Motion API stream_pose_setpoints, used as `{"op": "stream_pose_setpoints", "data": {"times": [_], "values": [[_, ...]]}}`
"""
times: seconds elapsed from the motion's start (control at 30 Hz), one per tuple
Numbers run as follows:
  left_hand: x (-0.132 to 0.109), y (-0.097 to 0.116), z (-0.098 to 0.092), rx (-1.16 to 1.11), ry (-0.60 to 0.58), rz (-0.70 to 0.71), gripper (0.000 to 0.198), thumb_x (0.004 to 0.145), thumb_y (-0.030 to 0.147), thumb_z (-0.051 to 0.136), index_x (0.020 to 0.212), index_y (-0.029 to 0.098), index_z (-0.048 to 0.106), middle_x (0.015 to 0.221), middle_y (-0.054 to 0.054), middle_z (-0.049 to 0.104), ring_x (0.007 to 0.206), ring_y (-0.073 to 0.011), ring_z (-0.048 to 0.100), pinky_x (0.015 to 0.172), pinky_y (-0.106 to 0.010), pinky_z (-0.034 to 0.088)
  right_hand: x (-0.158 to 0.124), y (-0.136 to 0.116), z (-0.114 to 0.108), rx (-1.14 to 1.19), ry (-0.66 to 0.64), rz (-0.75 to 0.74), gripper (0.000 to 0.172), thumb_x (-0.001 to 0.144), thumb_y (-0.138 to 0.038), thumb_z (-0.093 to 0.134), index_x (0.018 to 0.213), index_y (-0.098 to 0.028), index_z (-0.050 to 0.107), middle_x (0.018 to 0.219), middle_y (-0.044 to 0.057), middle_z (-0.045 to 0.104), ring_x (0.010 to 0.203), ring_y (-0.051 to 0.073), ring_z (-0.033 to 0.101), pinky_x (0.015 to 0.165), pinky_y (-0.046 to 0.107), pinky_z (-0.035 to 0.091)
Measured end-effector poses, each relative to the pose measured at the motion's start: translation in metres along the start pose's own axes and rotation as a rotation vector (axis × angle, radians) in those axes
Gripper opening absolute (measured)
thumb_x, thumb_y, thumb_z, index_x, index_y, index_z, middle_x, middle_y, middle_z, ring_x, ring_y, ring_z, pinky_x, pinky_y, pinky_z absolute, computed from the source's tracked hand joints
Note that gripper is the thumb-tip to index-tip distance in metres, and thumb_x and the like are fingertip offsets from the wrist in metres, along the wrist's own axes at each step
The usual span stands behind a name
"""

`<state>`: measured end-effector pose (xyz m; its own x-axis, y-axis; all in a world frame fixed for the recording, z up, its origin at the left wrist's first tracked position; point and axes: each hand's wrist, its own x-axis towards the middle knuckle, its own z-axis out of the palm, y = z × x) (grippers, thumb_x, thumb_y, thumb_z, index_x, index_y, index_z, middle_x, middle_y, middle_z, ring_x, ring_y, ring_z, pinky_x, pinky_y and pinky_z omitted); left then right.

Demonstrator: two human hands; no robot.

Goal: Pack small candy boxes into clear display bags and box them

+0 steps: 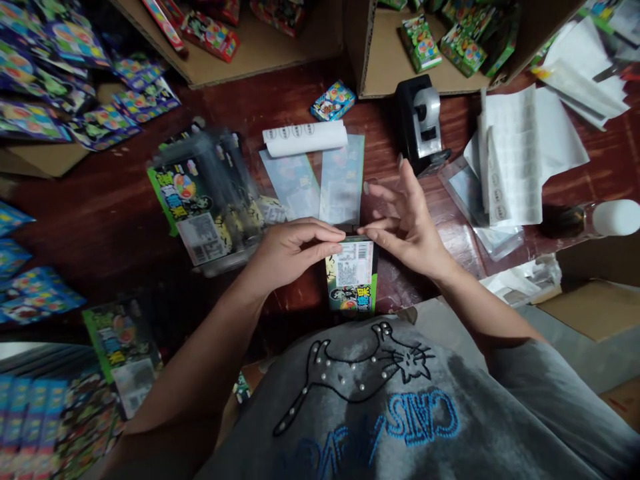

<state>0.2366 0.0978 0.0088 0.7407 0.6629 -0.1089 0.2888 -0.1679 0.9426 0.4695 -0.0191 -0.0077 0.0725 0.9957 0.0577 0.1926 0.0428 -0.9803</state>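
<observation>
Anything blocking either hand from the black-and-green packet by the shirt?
Nothing visible does: the left hand and right hand both have fingertips at the far edge of the packet. The black tape dispenser stands beyond the right hand, not between.

My feed shows smooth plastic on the tape dispenser (411, 120), matt paper sheets (515, 147) right of it, glossy wooden tabletop (377, 127) around it.

Shirt (350, 417): mottled grey, short right sleeve (545, 383)
Cat motif (413, 365): black outline, pearl-like white beads (343, 380)
Lettering (424, 417): blue, "CATS"; other letters unclear
</observation>
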Motion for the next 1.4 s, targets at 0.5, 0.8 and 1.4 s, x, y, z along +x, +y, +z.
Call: {"op": "stream_pose_setpoints", "data": {"times": [0.5,0.8,1.4], "values": [[0.0,0.001,0.011,0.009,0.033,0.086,0.012,0.094,0.033,0.076,0.095,0.023,0.082,0.103,-0.005,0.084,0.092,-0.0171,0.077,0.088,-0.031,0.061,0.026,-0.021,-0.027,0.06,-0.283,-0.07,0.096,0.099,-0.039,0.077,0.173,-0.032,0.017,0.12,0.006,0.071,0.088,0.015,0.071,0.079,0.031,0.065],[0.001,-0.001,0.015,-0.004,0.056,0.115,0.011,0.095,0.03,0.074,0.093,0.022,0.083,0.1,-0.004,0.084,0.089,-0.016,0.078,0.087,-0.029,0.061,0.043,-0.016,-0.015,-0.21,-0.432,-0.079,0.097,0.094,-0.023,0.074,0.173,-0.025,0.018,0.102,0.001,0.073,0.075,0.015,0.065,0.072,0.032,0.057],[0.006,-0.018,0.002,-0.175,0.142,0.018,0.038,0.075,0.033,0.095,0.09,0.022,0.062,0.093,-0.002,0.078,0.083,-0.0189,0.076,0.072,-0.031,0.062,-0.021,-0.011,-0.007,-0.385,0.094,-0.132,0.084,0.107,-0.054,0.057,0.175,-0.037,0.011,0.15,0.01,0.064,0.135,0.033,0.062,0.119,0.062,0.048]]}}
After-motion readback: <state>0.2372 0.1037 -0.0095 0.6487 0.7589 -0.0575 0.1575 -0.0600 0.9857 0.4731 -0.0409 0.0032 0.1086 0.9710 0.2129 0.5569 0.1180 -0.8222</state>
